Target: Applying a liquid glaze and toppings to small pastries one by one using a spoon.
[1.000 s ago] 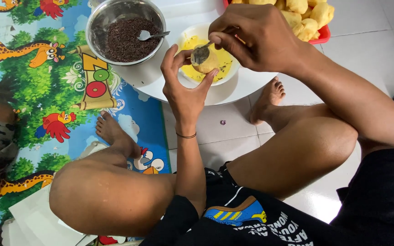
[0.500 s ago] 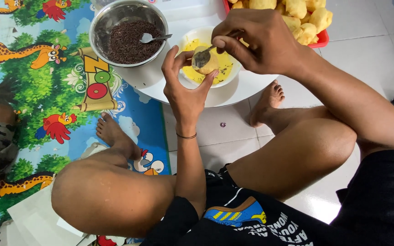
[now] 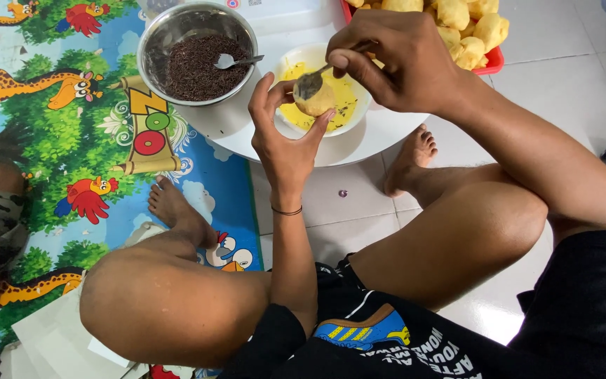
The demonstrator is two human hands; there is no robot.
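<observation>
Left hand (image 3: 285, 144) pinched around a small yellow dough ball (image 3: 315, 102) above the white bowl (image 3: 296, 60) of yellow glaze. Right hand (image 3: 394, 60) closed on a spoon (image 3: 310, 84), smearing its top. Seemingly half coated; dark sprinkles in the steel bowl (image 3: 159, 42) untouched by this piece.

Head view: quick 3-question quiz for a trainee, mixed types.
1. True or false: the left hand holds a dough ball over the white bowl.
2. What does the right hand hold? A) knife B) spoon C) cup
3. Fill in: the steel bowl holds dark ____ and a spoon.

Key: 1 true; 2 B; 3 sprinkles.
</observation>
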